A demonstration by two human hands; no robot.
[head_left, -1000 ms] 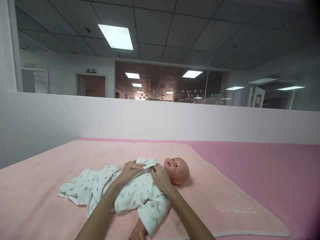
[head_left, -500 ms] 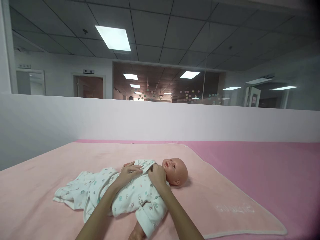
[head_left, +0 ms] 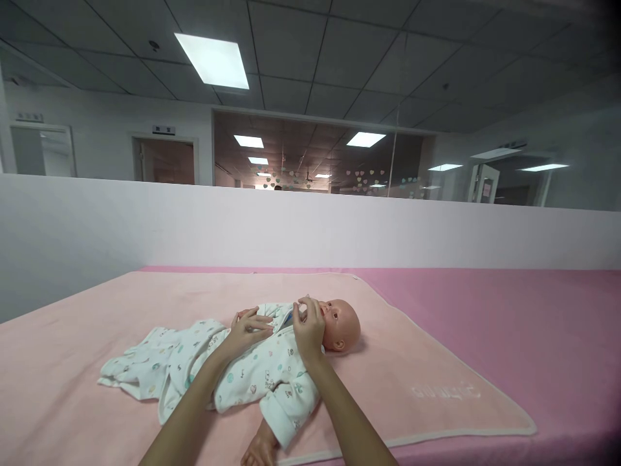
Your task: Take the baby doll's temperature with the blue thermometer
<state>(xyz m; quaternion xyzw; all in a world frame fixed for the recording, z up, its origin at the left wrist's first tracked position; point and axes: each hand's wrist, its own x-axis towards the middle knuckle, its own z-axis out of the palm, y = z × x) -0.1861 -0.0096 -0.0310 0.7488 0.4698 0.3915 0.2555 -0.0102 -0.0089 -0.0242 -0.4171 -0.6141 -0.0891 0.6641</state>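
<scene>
A baby doll (head_left: 342, 323) lies on its back on a pale pink blanket, head to the right. It wears a white printed baby gown (head_left: 257, 378) with small coloured figures; the lower part trails flat to the left. My left hand (head_left: 250, 331) rests on the gown's chest, fingers extended and spread. My right hand (head_left: 309, 329) is at the collar beside the doll's chin, thumb and fingers curved but apart, with no cloth visibly gripped. Between the hands the neckline gapes, and a small dark blue patch shows inside. One doll hand (head_left: 262, 446) sticks out of the near sleeve.
The pale pink blanket (head_left: 412, 362) with a light edging lies over a darker pink surface (head_left: 533, 336). A low white wall (head_left: 310, 223) runs behind, with glass above it. Beyond are doorways and lit ceiling panels.
My right hand has lifted from the collar cloth, and its fingers have parted. The neckline gapes more. My left hand stays on the chest. The view has shifted slightly.
</scene>
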